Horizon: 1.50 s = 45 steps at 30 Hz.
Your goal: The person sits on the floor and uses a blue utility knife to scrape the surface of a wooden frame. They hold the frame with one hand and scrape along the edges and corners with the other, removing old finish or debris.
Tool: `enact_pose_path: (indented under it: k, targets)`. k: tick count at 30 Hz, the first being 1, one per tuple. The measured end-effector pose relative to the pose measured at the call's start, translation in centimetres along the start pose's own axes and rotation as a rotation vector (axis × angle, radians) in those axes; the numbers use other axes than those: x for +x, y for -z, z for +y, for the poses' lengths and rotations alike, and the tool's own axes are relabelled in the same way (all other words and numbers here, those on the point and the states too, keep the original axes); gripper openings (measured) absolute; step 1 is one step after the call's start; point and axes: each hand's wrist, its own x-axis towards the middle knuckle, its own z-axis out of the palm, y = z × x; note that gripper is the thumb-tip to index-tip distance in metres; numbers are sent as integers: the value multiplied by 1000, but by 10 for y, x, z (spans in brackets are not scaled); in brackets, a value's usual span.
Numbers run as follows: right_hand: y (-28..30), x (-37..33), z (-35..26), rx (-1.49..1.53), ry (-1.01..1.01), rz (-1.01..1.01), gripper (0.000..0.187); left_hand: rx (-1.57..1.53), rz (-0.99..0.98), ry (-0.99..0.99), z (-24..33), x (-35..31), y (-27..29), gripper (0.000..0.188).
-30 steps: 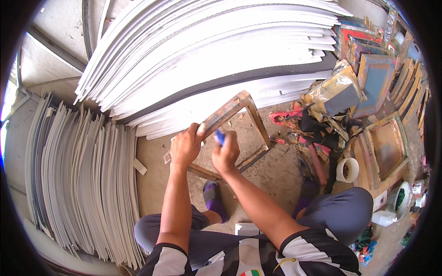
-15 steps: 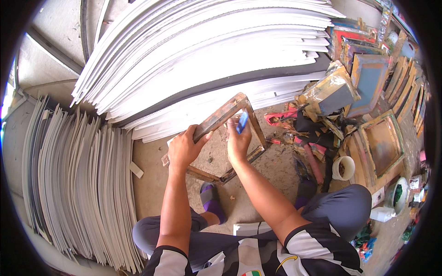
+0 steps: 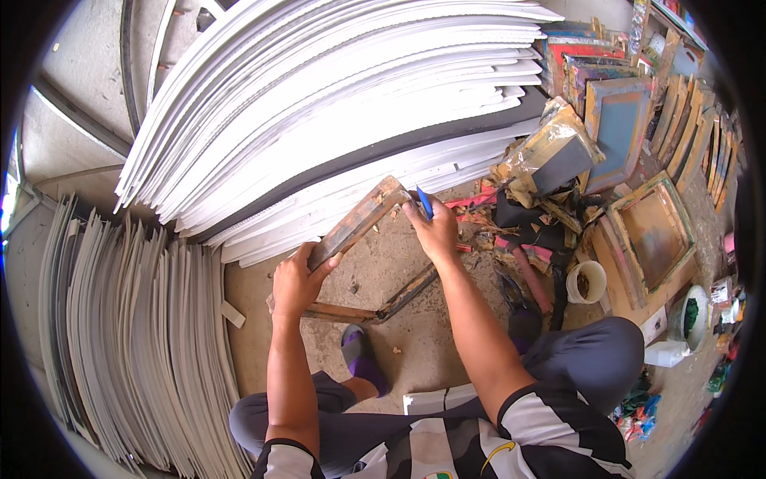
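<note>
1. The left hand [image 3: 295, 281] is closed around the left part of a worn brown rectangular wooden frame [image 3: 359, 226], just near of the far stack of large white sheets [image 3: 343, 104].
2. The right hand [image 3: 436, 234], fingers curled, grips a slim blue tool [image 3: 424, 203] beside the frame's far corner.
3. A black-and-pink scrap heap [image 3: 531, 219] crowds the right.
4. Upright greyish-white sheets [image 3: 144, 335] edge the left; brown concrete floor [image 3: 431, 335] shows through the frame.
</note>
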Motion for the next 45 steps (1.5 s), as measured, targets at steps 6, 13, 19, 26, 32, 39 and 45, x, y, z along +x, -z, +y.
enact_pose_path:
  k: [6, 13, 19, 26, 32, 39, 45]
  targets:
    - [25, 9, -56, -171, 125, -48, 52, -327, -25, -21, -12, -3, -7, 59]
    - [19, -1, -78, -230, 198, -15, 46, -260, 55, -257, -16, 27, -4, 48]
    - [-9, -14, -92, -211, 322, -94, 41, -683, -33, -197, 34, 77, 9, 47]
    - [-28, -33, -89, 24, 377, -73, 35, -809, -315, -62, -7, 80, 21, 59]
    - [-36, -51, -95, 127, 236, -128, 26, -808, -133, 250, 0, 71, 13, 61]
    - [-37, -55, -106, -122, 544, -17, 24, -788, -122, 372, 12, 70, 15, 64]
    - [-39, -57, -103, -210, 465, -77, 26, -810, -73, 295, 16, 65, 16, 65]
